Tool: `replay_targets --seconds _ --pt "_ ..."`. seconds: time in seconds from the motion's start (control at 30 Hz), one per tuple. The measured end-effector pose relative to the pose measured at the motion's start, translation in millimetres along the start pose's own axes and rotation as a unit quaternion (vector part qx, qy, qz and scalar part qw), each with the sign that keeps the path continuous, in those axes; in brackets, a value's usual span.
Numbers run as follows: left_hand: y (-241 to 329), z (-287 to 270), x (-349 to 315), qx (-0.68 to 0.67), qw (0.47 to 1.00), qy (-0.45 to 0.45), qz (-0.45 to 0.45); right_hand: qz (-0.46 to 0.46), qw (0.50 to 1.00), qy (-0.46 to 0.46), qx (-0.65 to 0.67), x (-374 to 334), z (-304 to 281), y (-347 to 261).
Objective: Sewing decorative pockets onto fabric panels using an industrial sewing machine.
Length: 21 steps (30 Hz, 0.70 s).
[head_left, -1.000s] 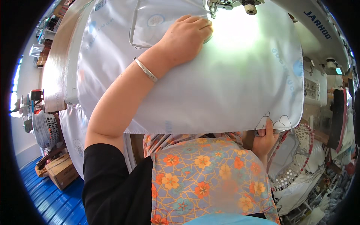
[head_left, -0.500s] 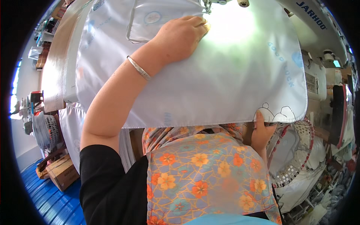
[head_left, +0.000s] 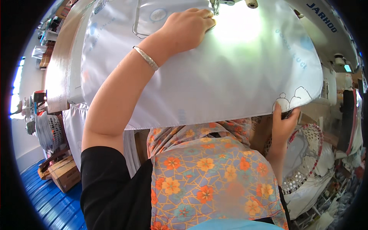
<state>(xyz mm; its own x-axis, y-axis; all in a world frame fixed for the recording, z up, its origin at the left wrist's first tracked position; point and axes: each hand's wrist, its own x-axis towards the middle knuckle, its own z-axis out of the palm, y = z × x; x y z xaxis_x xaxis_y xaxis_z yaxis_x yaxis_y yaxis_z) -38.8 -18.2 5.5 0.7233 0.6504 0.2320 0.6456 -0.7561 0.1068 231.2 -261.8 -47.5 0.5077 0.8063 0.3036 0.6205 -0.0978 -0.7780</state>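
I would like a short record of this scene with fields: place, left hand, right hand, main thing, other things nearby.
place: a sewing machine at the top edge, with a table under the cloth
left hand: left hand lies flat on the white cloth, fingers close to the needle; a silver bangle is on the wrist
right hand: right hand grips the near right edge of the cloth from below
main thing: pale printed cloth spread over the table
other things nearby: cardboard box on the blue floor; a mesh basket at the right

Blue floor (head_left: 57, 209), cardboard box (head_left: 65, 174), bright window (head_left: 17, 86) left, white wall (head_left: 23, 149).
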Motion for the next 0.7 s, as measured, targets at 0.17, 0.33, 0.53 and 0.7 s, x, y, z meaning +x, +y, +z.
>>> replay_targets --seconds 0.17,0.33,0.53,0.7 --pt "-10 -1 3 0.01 1.0 -0.009 -0.004 0.017 0.997 -0.044 -0.062 30 -4 -13" --pt "-14 -6 5 -0.003 0.996 0.05 0.067 0.02 0.991 -0.053 -0.124 69 -4 -22" --pt "-11 -18 8 0.005 0.998 -0.014 0.061 -0.02 0.968 -0.061 -0.244 135 3 -8" --pt "-6 -14 8 0.004 0.999 0.003 0.053 -0.046 0.955 -0.055 -0.288 188 15 22"
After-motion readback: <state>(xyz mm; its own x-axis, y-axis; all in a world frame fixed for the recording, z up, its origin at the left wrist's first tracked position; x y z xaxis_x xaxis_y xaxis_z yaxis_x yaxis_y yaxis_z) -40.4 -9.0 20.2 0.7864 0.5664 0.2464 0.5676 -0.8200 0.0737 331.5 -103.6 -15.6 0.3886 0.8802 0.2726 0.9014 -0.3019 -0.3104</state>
